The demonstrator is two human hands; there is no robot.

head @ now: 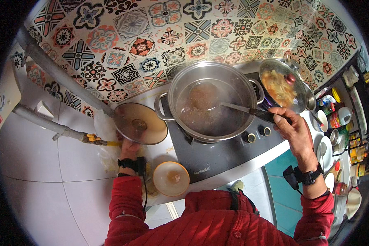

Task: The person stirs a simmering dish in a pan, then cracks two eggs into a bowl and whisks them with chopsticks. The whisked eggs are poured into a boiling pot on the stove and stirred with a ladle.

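A large stainless steel pot point(209, 129) of steaming liquid stands on the black gas hob point(200, 160). My right hand point(290, 127) is closed around the dark handle of a ladle point(236, 107), whose bowl end reaches into the pot near a round brownish shape in the liquid. At the left, my left hand point(130, 146) is at the underside of a round glass lid point(141, 123), held tilted beside the pot; its fingers are partly hidden behind the lid. An orange-rimmed bowl point(171, 179) with a little brownish content sits on the counter, right of my left wrist.
A lidded pan point(283, 87) of food with a red knob stands right of the pot. Grey pipes point(61, 130) with a yellow valve run at the left. Bowls, a plate with a spoon point(325, 153), bottles and jars crowd the right side. A patterned tile wall rises behind the hob.
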